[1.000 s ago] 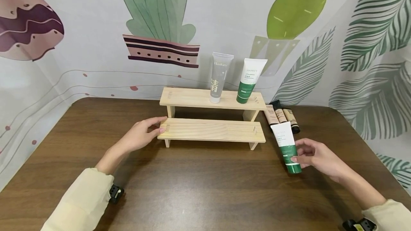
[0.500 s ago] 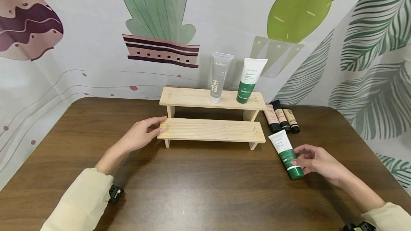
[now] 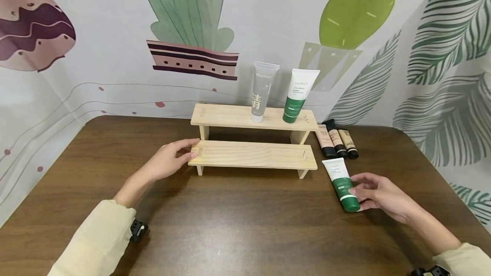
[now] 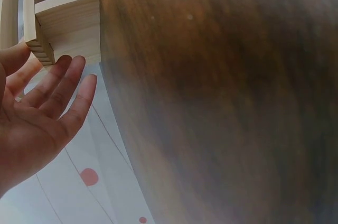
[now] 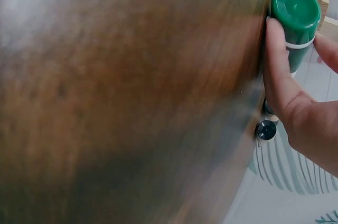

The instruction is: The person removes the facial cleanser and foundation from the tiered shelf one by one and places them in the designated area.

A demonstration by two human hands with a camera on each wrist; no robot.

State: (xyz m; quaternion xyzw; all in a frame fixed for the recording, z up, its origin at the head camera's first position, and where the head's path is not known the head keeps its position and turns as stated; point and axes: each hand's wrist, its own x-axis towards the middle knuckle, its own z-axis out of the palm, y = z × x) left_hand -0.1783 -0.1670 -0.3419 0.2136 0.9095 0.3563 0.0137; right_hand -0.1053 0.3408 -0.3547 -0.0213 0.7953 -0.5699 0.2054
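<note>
On the right, my right hand (image 3: 377,193) holds a green-and-white squeeze tube (image 3: 340,184) between thumb and fingers. Its green cap (image 5: 296,10) points toward me. At the left end of a two-step wooden stand (image 3: 251,156), my left hand (image 3: 168,161) holds the corner of the lower step, thumb on top. The left wrist view shows its other fingers (image 4: 68,89) extended near the stand's leg. On the upper step, a grey tube (image 3: 264,90) and another green-and-white tube (image 3: 299,93) stand upright on their caps.
Right of the stand, three small tubes lie side by side on the brown table (image 3: 230,229): a pink one (image 3: 325,139), a middle one (image 3: 336,142) and a beige one (image 3: 347,142). A patterned cloth (image 3: 115,54) hangs behind the table.
My right hand has brought the held tube slightly lower and toward me, changing its tilt. The black caps of the small tubes behind it now show. My left hand and the stand stay put.
</note>
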